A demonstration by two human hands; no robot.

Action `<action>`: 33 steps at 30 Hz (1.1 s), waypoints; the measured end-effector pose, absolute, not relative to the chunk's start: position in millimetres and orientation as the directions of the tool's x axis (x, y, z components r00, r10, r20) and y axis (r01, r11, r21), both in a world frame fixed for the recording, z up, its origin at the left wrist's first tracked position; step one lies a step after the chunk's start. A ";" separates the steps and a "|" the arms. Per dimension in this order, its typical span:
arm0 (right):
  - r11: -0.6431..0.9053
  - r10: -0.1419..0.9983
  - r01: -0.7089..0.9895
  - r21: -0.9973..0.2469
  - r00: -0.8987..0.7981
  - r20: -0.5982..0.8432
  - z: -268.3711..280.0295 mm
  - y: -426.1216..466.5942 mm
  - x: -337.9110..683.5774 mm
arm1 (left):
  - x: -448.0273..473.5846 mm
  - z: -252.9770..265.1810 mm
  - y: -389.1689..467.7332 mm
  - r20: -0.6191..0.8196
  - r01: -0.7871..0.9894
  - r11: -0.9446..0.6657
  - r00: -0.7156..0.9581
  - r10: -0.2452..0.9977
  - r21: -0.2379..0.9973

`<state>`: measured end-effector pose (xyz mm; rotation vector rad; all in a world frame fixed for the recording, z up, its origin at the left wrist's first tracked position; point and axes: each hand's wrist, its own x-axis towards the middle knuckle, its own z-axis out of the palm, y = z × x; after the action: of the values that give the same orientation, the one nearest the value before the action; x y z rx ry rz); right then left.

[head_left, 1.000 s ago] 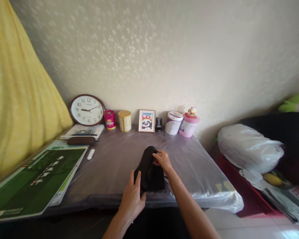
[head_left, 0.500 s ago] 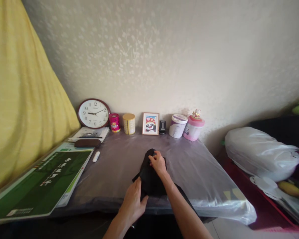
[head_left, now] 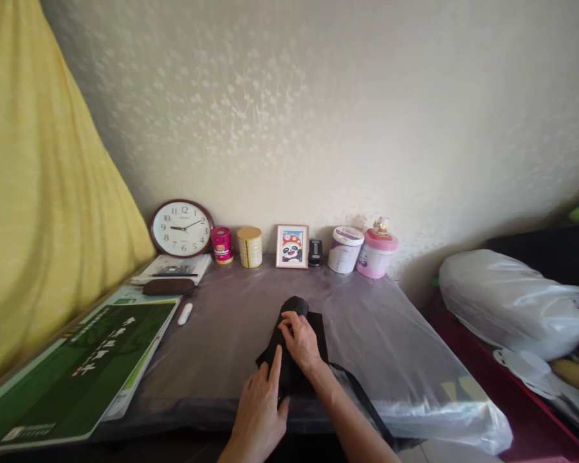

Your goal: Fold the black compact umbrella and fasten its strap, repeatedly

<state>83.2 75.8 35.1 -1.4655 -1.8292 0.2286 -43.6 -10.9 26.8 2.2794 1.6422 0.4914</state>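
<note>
A black fabric bundle (head_left: pixel 295 305) lies at the front middle of the table, rolled or folded at its far end, with a flatter part beneath and a dark strap trailing right toward the table edge. Its exact kind I cannot make out. My left hand (head_left: pixel 260 404) grips its near left side, index finger stretched forward over the cloth and thumb apart; the other fingertips are partly hidden. My right hand (head_left: pixel 300 339) lies on top of the roll, fingers bent and closed on the fabric. Both hands are close together, the right one farther forward.
Plastic sheeting covers the table (head_left: pixel 222 347). At left are a green book (head_left: pixel 91 366), a brown case (head_left: pixel 168 287) and a white stick-like object (head_left: pixel 185 314). A clock (head_left: pixel 182 227), canisters (head_left: pixel 249 247) and a picture frame (head_left: pixel 292 246) line the wall. A white plastic bag (head_left: pixel 516 302) sits right.
My right hand has drawn back slightly toward me along the roll. My left index finger has stretched forward onto the fabric. The view has tilted up slightly.
</note>
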 end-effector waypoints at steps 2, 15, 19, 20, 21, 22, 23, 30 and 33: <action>0.420 0.865 0.737 -0.530 -0.149 0.479 38.4 68.5 85.2 | -42.1 23.8 -10.6 0.092 0.877 -0.286 0.272 0.958 0.385; 0.487 0.856 0.752 -0.445 -0.308 0.416 17.9 131.8 107.4 | -39.7 13.7 -5.6 0.025 0.851 -0.234 0.252 0.967 0.470; 0.297 0.928 0.787 -0.540 -0.105 0.358 26.1 150.2 121.1 | -39.0 21.4 -6.6 0.008 0.859 -0.218 0.241 0.970 0.464; 0.238 0.938 0.794 -0.560 -0.039 0.343 28.4 150.7 127.8 | -39.2 22.4 -7.3 0.019 0.855 -0.223 0.243 0.970 0.467; 0.178 0.943 0.797 -0.577 0.029 0.331 30.2 149.5 135.6 | -39.4 23.1 -8.0 0.029 0.852 -0.229 0.245 0.969 0.470; 0.121 0.944 0.796 -0.593 0.093 0.317 31.2 146.6 144.2 | -39.7 23.4 -8.7 0.039 0.850 -0.234 0.245 0.969 0.473; 0.063 0.942 0.789 -0.611 0.154 0.297 31.5 142.2 152.8 | -39.9 23.5 -9.2 0.046 0.848 -0.237 0.245 0.968 0.473; -0.148 0.956 0.669 -0.728 0.286 0.069 22.7 101.9 176.1 | -40.2 25.3 -9.1 0.043 0.861 -0.237 0.244 0.969 0.451; -0.190 0.943 0.630 -0.753 0.331 0.039 24.9 94.6 174.2 | -40.7 27.5 -8.8 0.037 0.862 -0.239 0.249 0.968 0.446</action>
<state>174.2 94.6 24.9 -1.9141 -1.3817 0.5823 -40.7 -8.8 27.5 2.1923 1.6848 0.4400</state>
